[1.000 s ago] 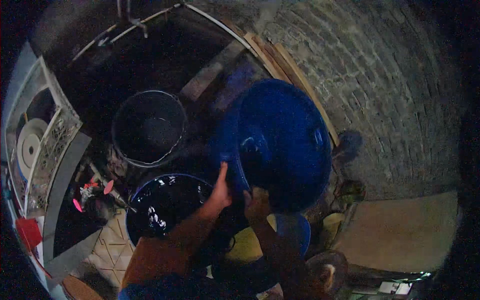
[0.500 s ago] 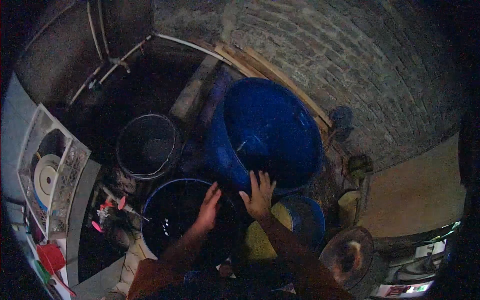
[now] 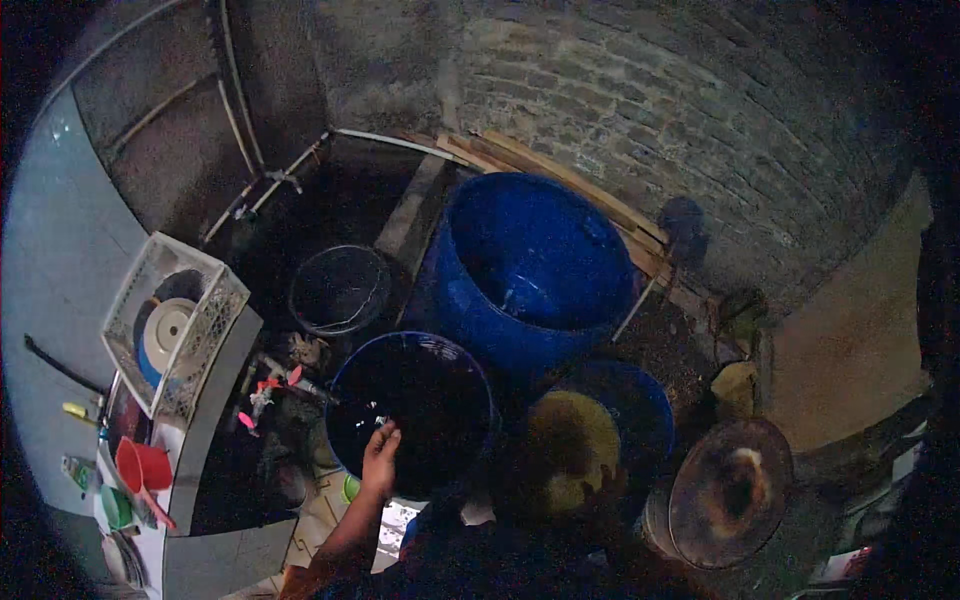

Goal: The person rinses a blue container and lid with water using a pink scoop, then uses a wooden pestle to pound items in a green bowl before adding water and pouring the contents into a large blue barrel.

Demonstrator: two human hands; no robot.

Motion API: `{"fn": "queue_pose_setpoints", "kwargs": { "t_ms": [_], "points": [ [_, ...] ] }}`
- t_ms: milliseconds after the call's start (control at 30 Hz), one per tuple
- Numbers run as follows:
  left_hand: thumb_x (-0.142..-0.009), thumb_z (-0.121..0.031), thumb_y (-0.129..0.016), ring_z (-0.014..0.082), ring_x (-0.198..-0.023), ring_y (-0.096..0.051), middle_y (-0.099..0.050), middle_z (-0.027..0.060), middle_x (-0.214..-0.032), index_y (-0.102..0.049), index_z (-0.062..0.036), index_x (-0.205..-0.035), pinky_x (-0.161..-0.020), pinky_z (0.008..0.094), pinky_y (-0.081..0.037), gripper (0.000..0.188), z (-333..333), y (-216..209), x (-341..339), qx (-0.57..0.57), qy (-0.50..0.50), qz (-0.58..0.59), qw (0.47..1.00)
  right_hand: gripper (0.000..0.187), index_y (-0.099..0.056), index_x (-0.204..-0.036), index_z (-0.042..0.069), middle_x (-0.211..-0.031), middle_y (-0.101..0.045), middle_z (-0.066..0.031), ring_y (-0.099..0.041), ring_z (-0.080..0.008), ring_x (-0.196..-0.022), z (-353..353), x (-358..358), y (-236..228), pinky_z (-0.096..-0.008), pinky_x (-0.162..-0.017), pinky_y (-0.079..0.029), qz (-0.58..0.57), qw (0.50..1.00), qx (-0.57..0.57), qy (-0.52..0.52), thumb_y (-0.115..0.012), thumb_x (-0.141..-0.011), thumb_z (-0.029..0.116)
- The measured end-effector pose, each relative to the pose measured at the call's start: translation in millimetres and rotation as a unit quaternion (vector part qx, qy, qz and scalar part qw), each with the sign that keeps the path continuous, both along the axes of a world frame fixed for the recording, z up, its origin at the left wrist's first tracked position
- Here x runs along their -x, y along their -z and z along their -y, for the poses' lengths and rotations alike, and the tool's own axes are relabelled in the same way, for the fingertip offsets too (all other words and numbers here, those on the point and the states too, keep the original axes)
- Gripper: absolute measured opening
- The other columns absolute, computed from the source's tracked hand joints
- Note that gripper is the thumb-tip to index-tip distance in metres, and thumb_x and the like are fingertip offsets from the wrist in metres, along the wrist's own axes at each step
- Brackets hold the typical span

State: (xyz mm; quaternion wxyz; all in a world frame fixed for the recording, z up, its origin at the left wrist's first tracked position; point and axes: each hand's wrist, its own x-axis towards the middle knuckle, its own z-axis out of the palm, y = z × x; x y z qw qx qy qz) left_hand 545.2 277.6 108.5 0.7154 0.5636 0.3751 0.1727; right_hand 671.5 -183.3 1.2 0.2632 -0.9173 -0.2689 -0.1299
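Note:
Over the near side of a round, dark tub (image 3: 462, 345) with a blue rim is my left hand (image 3: 380, 458). Its fingers are bent and pressed together; anything inside them is hidden. Small bright glints show in the dark tub beside the fingertips. My right hand (image 3: 600, 492) is a dark shape in shadow, fingers apart, at the lower edge of a yellow round basin (image 3: 560, 440). That basin rests against a blue tub (image 3: 648, 405). Beyond both hands stands a large blue drum (image 3: 475, 300), its wide mouth tilted towards me and a pale streak inside.
A wire-rimmed dark basket (image 3: 340, 290) sits behind the dark tub. Left are a white crate (image 3: 205, 345) with plates, a red dipper (image 3: 145, 465) and pink-handled taps (image 3: 265, 392). A rusty round lid (image 3: 735, 490) lies right. Wooden planks (image 3: 570, 185) line the brick wall.
My view has shifted, so the surroundings sit differently. My right hand has drawn back from the blue drum's rim to the yellow basin. My left hand has come lower and its fingers have bent.

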Motion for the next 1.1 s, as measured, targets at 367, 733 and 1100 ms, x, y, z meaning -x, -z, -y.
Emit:
{"fn": "queue_pose_setpoints", "kwargs": {
  "t_ms": [367,733,1100],
  "points": [
    [-0.089,-0.031,-0.062,0.0236,-0.117,-0.054,-0.058,0.0146,-0.126,-0.052,0.0031,-0.129,-0.1,0.0328,-0.04,0.053,74.1,38.6,165.2,0.017,-0.021,-0.178,0.984,0.067,-0.046,-0.133,0.003,-0.132,-0.047,-0.0216,-0.044,-0.0365,-0.124,54.9,55.9,75.3,-0.0534,-0.103,-0.036,-0.037,0.999,-0.001,0.005,-0.066,-0.085,0.045],
    [-0.088,-0.038,-0.063,0.0281,-0.114,-0.056,-0.059,0.0192,-0.125,-0.057,0.0036,-0.124,-0.099,0.0356,-0.041,0.055,102.2,99.8,321.0,0.059,-0.196,-0.215,0.955,0.049,-0.053,-0.126,0.002,-0.116,-0.059,-0.0203,-0.058,-0.0354,-0.104,24.1,45.2,72.8,-0.0468,-0.089,-0.048,-0.282,0.947,-0.109,-0.109,-0.066,-0.087,0.03],
    [-0.087,-0.071,-0.04,0.0287,-0.126,-0.045,-0.048,0.0116,-0.136,-0.034,-0.0113,-0.146,-0.092,0.0433,-0.039,0.084,-27.0,43.9,372.0,0.122,-0.409,0.053,0.903,0.051,-0.055,-0.125,0.002,-0.124,-0.057,-0.014,-0.055,-0.0286,-0.112,-76.9,44.1,33.7,-0.0428,-0.095,-0.045,-0.36,0.91,-0.101,-0.179,-0.067,-0.087,0.034]
  ]
}}
